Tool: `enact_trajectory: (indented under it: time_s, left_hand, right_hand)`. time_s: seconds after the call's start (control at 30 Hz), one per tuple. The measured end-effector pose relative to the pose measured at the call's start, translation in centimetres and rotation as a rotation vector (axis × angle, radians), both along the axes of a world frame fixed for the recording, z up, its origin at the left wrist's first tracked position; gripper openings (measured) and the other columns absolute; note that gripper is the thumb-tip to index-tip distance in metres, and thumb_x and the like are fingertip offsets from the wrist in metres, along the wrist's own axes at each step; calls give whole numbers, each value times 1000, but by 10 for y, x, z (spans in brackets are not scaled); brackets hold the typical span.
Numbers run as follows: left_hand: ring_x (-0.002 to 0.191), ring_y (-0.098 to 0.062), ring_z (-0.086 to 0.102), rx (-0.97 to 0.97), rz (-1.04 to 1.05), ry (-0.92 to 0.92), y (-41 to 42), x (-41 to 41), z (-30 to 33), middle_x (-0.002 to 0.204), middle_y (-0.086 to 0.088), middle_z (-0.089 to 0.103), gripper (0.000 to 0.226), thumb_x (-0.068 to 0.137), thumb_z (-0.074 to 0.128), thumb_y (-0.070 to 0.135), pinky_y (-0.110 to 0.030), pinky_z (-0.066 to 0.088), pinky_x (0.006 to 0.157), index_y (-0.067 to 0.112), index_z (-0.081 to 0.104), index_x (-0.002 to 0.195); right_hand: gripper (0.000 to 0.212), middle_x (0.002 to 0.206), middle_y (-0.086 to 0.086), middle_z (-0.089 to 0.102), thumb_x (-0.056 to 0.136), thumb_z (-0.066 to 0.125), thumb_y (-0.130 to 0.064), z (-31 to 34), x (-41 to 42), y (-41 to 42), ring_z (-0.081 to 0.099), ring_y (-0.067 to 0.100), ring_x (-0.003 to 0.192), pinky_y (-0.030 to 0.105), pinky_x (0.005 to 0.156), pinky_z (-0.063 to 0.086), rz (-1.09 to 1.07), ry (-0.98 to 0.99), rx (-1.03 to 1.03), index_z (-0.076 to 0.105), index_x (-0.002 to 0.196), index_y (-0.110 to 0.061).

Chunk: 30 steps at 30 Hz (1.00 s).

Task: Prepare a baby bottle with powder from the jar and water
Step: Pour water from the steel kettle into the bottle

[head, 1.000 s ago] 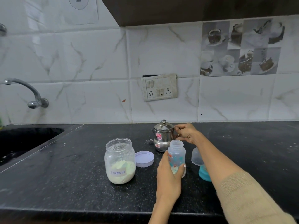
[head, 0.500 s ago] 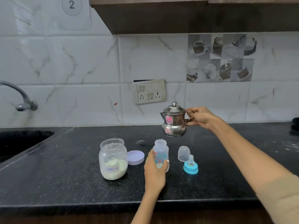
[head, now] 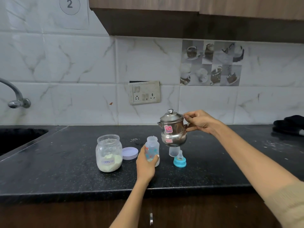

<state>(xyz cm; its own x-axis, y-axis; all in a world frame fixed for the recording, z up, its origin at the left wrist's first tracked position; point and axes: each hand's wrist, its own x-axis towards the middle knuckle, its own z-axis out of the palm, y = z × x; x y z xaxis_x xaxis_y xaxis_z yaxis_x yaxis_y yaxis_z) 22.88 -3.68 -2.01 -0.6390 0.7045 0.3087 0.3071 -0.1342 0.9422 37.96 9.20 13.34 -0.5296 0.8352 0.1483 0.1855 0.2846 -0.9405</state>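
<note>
baby bottle (head: pixel 152 149) stands uncapped on the dark surface (head: pixel 65 162), the left hand (head: pixel 145 163) wrapped round its lower half, probably to steady it for pouring. the right hand (head: pixel 199 121) grips the handle of a lidded steel kettle (head: pixel 172 129) raised just beside the bottle mouth, spout toward it. pale powder lies in the bottle's bottom; the open formula jar (head: pixel 109 153) is partly full.

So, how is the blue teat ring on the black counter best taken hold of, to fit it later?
Grip the blue teat ring by its round blue collar, thumb and fingers on opposite sides, coming from above and the right. It stands upright with the soft clear teat on top, which would likely squash. The clear cap sits close behind, and the steel kettle hangs above it.
</note>
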Motion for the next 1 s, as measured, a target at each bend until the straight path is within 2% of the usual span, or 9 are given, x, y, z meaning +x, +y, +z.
enact_trajectory:
  time_s: [0.17,0.33,0.47,0.7,1.0]
  left_hand:
    - [119,-16,49,13,-4,-18,1,-1,-1,136,-3,51,60,82,67,12,-35,40,106,15,41,136]
    - [121,-19,50,20,-12,-34,2,-2,-2,135,-4,52,61,82,68,11,-39,41,106,15,42,136]
    - [120,-18,51,23,-17,-38,2,-2,-2,135,-3,52,60,82,68,10,-37,41,106,16,42,135]
    - [122,-18,49,21,-16,-39,3,-2,-2,137,-3,50,60,82,67,10,-36,40,106,17,41,136]
    - [123,-18,47,13,-12,-25,2,-2,-1,137,-3,49,59,83,66,10,-30,37,103,16,40,136]
  right_hand:
    - [26,91,8,62,92,55,-7,-3,-5,-3,67,20,74,26,56,60,-2,-58,31,62,117,-3]
    - [27,91,6,62,92,56,-7,-7,-13,1,68,22,77,29,60,60,15,-117,51,62,118,-1]
    - [26,108,13,63,92,56,-7,-6,-17,3,69,26,84,35,67,60,15,-167,74,63,117,-3]
    - [23,101,10,63,92,56,-5,-4,-21,3,68,21,76,30,61,60,10,-216,107,65,113,-4]
    - [23,105,12,63,92,56,-4,0,-22,5,68,21,74,28,57,60,-7,-246,129,65,113,-4]
